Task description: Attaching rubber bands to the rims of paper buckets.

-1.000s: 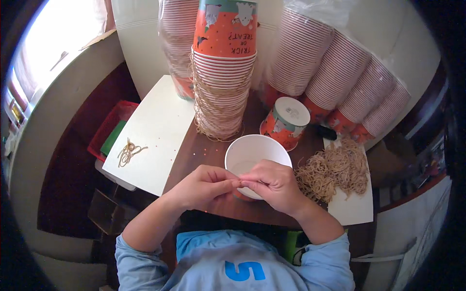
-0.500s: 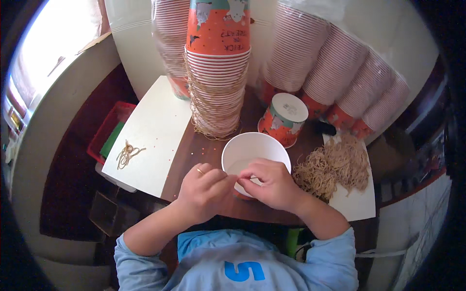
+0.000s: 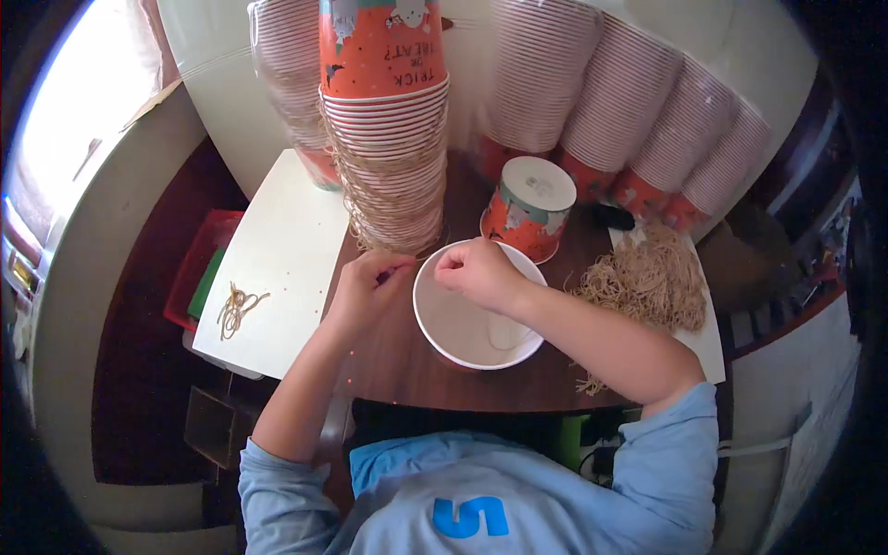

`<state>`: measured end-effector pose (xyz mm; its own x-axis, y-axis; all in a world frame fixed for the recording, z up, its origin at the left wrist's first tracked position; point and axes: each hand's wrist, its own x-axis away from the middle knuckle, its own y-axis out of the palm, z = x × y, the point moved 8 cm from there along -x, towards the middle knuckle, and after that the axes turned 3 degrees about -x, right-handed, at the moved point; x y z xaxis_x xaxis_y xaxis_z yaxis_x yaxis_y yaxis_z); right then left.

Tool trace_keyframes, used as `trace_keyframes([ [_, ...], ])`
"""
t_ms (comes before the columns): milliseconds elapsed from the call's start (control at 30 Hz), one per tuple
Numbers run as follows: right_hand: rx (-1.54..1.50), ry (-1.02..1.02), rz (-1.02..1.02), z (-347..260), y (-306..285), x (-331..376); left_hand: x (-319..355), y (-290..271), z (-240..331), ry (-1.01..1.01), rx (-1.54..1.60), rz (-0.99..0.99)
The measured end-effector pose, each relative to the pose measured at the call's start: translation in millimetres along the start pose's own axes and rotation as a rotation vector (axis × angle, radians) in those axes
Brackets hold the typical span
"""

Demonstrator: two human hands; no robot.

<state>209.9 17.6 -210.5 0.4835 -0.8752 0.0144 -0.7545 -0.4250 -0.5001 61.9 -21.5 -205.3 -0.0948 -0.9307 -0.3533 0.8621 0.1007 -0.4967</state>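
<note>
- Centrally, head view: white paper cup (image 3: 476, 310) stands upright on the dark table (image 3: 416, 365), its far rim hidden by the right hand (image 3: 474, 270).
- Right hand: fingers curled, pinching something too thin to make out.
- Left hand (image 3: 370, 282): fingertips pinched; contents unclear.
- Tall cup stack (image 3: 387, 139) is cut off above; rubber band heap (image 3: 647, 277) lies right.
</note>
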Motion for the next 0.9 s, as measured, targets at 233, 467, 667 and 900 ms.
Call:
trace_keyframes([
  [233, 0.01, -0.007, 0.036, -1.7, -1.6, 0.6, -3.5, 10.9, -4.5, -0.043, 0.083, -0.067],
  [467, 0.008, -0.01, 0.044, 2.6, 0.5, -3.0, -2.5, 17.9, 1.2, -0.083, 0.106, -0.173],
  [667, 0.023, -0.002, -0.001, 1.1, 6.1, -1.0, 3.7, 22.8, 5.0, -0.101, 0.145, -0.279],
  [900, 0.17, 0.009, -0.176, -14.1, 9.6, 19.1, 24.6, 17.9, 47.5, -0.048, -0.152, -0.195],
])
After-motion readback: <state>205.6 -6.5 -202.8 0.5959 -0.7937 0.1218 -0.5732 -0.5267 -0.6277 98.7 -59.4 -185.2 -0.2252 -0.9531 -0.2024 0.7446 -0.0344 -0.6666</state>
